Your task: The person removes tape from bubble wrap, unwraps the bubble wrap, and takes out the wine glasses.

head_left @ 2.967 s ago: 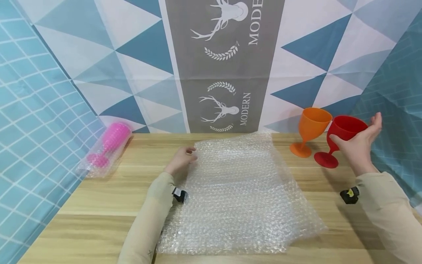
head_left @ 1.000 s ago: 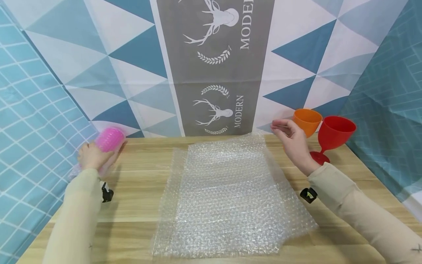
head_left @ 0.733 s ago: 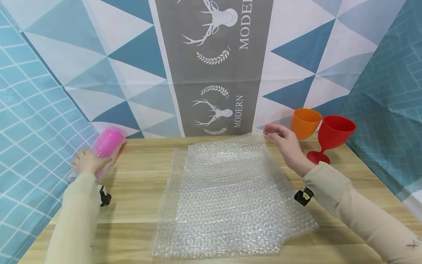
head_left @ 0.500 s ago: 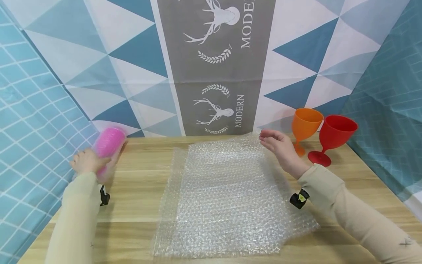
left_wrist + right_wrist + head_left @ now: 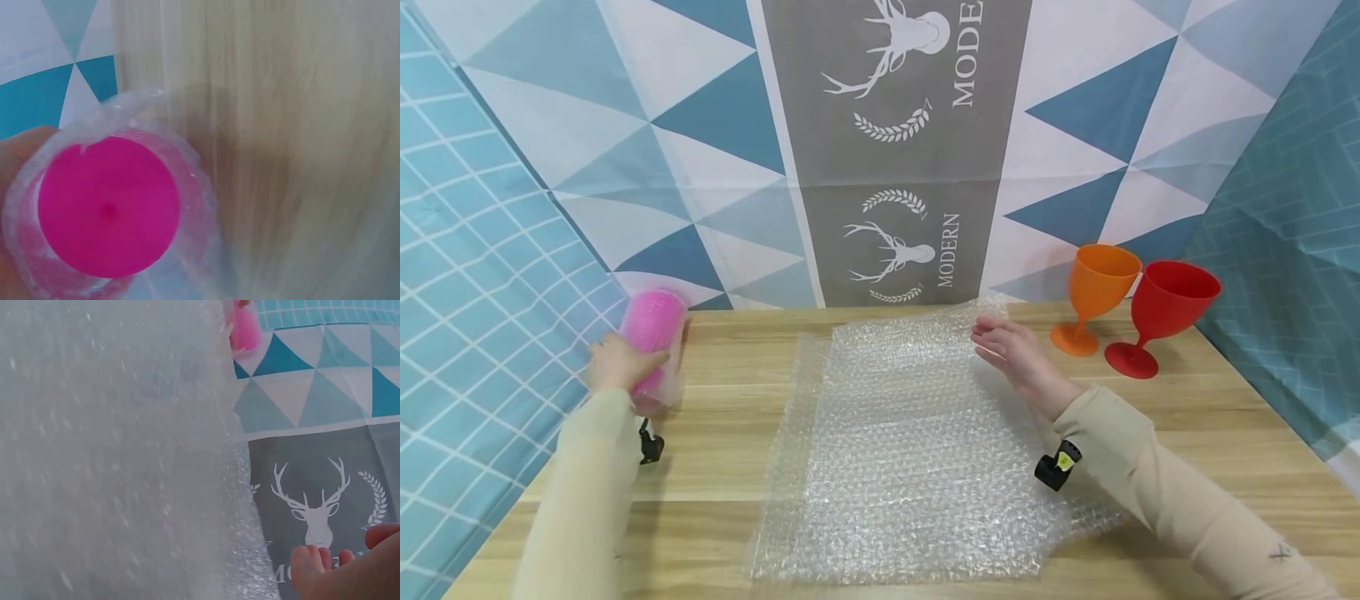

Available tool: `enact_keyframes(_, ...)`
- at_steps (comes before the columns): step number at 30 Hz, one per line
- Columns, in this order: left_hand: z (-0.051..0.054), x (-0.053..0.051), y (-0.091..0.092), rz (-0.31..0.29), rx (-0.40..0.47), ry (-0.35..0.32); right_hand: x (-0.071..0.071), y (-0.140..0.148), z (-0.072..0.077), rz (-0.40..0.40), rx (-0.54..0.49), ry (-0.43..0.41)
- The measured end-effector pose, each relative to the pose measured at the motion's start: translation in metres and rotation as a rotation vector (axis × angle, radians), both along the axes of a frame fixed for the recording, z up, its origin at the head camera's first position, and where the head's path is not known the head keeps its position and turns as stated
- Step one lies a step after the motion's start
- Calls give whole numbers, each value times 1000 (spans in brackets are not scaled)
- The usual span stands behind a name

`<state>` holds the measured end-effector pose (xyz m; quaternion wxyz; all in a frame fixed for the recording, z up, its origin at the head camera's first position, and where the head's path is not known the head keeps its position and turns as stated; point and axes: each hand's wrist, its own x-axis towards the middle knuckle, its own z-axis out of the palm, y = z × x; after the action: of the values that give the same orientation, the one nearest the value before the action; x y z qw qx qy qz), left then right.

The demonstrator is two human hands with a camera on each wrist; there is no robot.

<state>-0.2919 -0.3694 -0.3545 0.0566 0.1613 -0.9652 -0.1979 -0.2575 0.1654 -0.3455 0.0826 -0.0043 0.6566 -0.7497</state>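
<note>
Gripping a pink goblet (image 5: 657, 318) in clear wrapping (image 5: 203, 234) near the far left corner of the tabletop (image 5: 718, 450): left hand (image 5: 617, 365), thumb across it, goblet's base facing the left wrist camera. Right hand (image 5: 1018, 360): fingers extended, over the far right part of a bubble-wrap sheet (image 5: 910, 458); contact unclear. Sheet lies mid-tabletop, reaching the far edge. Orange goblet (image 5: 1096, 287) and red goblet (image 5: 1161, 312) upright, side by side, near far right corner.
</note>
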Motion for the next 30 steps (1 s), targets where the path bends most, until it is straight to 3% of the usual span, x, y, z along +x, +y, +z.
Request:
enact_keyframes(6,-10,-4,9,63,41,37,1,-2,-11,9,-60,-69)
enact_keyframes(13,-10,-9,27,43,50,73,-1,-1,-15,-12,-135,-95)
enact_keyframes(21,-1,-9,52,-70,95,166,-1,-7,-21,-21,-258,-119)
enact_keyframes(30,17,-2,84,-168,172,242,-4,-13,-28,-69,-280,-153)
